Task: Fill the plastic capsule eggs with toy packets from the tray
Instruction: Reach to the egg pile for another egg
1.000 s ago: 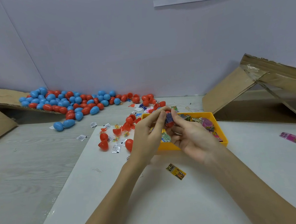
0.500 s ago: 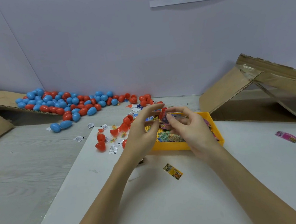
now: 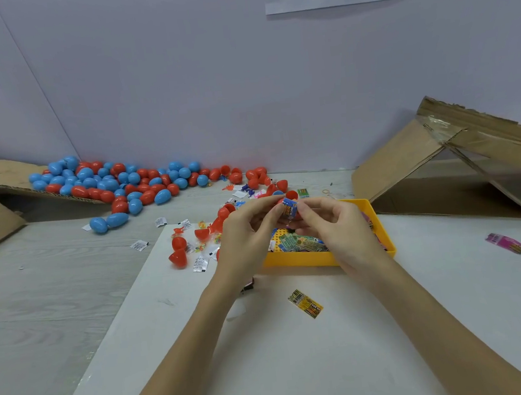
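Over the yellow tray [image 3: 298,260], my left hand [image 3: 245,234] and my right hand [image 3: 336,226] meet fingertip to fingertip. A folded blue toy packet [image 3: 290,208] sits between them, pressed against a red capsule half [image 3: 280,200] that shows only at its edges. My left hand's fingers pinch the red half; my right thumb and fingers pinch the packet. Several more printed packets [image 3: 302,242] lie in the tray. Which part of the packet is inside the half is hidden by my fingers.
A heap of blue and red eggs [image 3: 129,182] lies at the back left. Loose red halves [image 3: 178,258] and small white sachets sit left of the tray. A yellow packet [image 3: 305,303] and a pink packet [image 3: 504,243] lie on the white board. Cardboard boxes [image 3: 443,171] flank both sides.
My hands rose slightly and spread apart at the palms. The blue packet turned upright between the fingertips and now shows against the red half.
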Motion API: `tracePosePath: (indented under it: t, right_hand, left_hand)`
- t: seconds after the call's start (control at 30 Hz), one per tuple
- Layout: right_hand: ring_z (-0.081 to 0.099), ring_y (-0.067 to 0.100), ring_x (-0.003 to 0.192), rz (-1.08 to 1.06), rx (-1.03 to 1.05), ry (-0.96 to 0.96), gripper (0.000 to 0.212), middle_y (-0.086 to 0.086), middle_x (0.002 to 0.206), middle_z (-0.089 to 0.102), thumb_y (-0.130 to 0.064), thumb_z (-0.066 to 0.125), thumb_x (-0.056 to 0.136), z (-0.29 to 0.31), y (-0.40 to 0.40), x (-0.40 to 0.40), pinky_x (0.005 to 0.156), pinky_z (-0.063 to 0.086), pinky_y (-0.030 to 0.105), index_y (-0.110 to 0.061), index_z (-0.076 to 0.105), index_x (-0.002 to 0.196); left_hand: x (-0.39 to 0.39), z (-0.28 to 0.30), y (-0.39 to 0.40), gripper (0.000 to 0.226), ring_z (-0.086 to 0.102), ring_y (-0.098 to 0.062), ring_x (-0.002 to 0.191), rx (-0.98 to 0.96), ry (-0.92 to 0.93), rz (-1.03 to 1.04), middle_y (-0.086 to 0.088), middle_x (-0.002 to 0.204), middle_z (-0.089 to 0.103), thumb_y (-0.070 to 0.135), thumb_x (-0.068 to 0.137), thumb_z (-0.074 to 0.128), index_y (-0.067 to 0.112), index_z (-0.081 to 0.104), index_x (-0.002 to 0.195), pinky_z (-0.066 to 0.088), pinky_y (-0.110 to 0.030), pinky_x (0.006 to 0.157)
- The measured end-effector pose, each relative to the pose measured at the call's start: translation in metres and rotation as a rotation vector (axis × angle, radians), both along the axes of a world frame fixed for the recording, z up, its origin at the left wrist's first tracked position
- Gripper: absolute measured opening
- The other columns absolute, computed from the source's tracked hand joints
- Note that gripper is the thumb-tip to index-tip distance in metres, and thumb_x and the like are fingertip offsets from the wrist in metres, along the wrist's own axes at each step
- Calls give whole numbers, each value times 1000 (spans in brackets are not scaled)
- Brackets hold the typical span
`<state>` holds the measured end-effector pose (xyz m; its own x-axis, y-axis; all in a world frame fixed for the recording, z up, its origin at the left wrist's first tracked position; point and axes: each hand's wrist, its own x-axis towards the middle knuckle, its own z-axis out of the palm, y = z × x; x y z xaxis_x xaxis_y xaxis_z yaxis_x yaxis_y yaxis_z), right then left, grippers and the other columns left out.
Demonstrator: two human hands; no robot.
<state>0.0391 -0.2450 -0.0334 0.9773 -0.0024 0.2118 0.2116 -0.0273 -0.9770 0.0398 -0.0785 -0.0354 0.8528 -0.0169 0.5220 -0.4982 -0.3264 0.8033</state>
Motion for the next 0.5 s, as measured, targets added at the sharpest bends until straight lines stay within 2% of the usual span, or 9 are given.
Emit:
tracePosePath:
  t: [0.1,0.2,0.33,0.4,0.47,0.5]
  right_hand:
    - [77,19,88,-37,-14,-22,26,4,96,79,-25,62,102,-3,1,1,80,63,30,-10,73,120]
    - [77,18,85,-60,-65,-58,25,3,92,79,-26,59,104,-5,2,2,77,63,32,-13,74,118]
    - [77,15,87,3,-34,-13,24,-3,91,80,-38,51,106,-2,7,-2,72,61,24,-30,74,108]
    - [76,14,89,-11,-175,-54,17,-6,92,78,-43,65,98,-3,8,-4,73,61,24,-33,73,108]
    - [75,13,87,-64,-376,-70,22,-9,93,76,-42,74,92,-5,7,-4,76,63,30,-30,74,112]
    - [75,13,85,-75,-404,-54,20,-9,92,75,-38,75,92,-5,8,-4,77,64,33,-30,73,110]
  left_hand:
    - [-1,0,-1,27,71,-16,99,27,-41,36,-3,107,74,21,101,62,10,71,124,59,-24,84]
    - [-3,3,-3,30,70,-10,94,19,-42,-1,4,105,72,25,96,69,17,69,125,59,-23,82]
    - [-3,0,-4,32,65,-8,92,194,-198,39,-1,110,66,15,88,78,10,73,120,56,-17,84]
    - [-2,-3,-3,36,63,-8,97,266,-243,18,-3,113,65,6,86,80,9,73,120,52,-13,87]
    - [-2,-5,-2,40,60,-9,101,331,-253,9,-4,114,66,0,82,81,9,73,120,51,-11,89]
    - [-2,-6,-1,41,61,-11,99,372,-263,8,-5,112,67,0,80,82,10,74,119,52,-13,87]
